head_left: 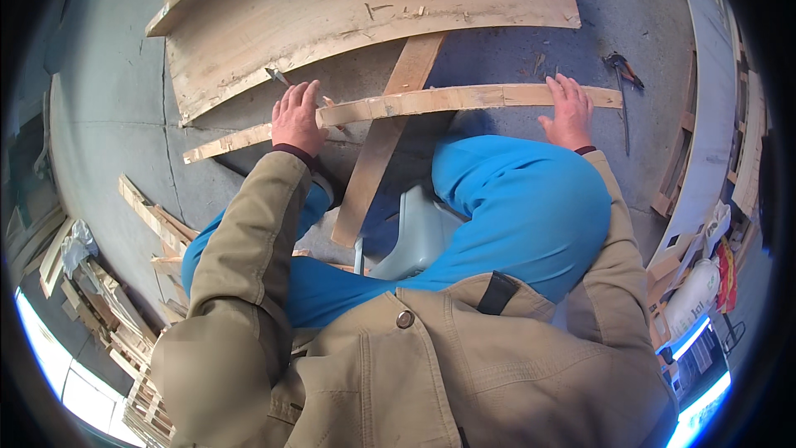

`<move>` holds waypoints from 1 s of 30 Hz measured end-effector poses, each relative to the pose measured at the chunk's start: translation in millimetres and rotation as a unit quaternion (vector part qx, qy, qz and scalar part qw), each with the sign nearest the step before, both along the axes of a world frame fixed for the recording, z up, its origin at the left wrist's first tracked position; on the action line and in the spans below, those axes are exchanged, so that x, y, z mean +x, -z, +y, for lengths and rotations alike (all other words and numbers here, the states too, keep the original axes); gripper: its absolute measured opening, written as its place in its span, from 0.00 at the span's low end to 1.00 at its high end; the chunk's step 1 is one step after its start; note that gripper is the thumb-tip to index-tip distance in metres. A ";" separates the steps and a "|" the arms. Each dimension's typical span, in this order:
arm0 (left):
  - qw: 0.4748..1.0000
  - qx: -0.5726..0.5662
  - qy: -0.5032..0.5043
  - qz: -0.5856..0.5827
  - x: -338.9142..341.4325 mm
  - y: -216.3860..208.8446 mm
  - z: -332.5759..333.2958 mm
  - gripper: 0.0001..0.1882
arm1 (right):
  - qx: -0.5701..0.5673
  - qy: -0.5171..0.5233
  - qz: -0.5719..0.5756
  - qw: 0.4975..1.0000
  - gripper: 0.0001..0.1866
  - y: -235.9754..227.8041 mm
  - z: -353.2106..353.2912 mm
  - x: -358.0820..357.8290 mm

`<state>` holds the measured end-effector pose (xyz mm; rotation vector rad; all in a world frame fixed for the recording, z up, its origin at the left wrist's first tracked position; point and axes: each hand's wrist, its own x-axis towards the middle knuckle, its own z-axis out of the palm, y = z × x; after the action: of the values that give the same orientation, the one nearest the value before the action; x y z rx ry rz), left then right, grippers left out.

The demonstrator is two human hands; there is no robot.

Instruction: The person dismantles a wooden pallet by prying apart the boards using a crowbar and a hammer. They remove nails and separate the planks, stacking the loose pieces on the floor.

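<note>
Bare left hand (299, 122) and bare right hand (569, 114), fingers unclenched, seemingly position the long, pale wooden strip (452, 99); lifting it would call for closed fingers.

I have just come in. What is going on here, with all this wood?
A person has the left hand and right hand open at a narrow strip, one toward each end. The strip crosses over a plank. A wide panel lies beyond it, and tools are on the floor at the right.

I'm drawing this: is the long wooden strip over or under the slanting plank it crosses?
Over: the strip runs unbroken across the plank, hiding part of it.
</note>
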<state>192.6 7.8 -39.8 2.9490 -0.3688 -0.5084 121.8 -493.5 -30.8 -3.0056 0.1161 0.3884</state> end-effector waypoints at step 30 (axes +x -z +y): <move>0.983 0.140 0.086 0.078 30.3 11.3 90.8 0.14 | -0.036 0.056 0.008 0.998 0.24 58.3 -19.2 -23.1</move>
<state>223.0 98.6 -51.2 3.1292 -0.5801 -0.8733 98.8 -512.7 -89.1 -3.0493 0.3048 0.4041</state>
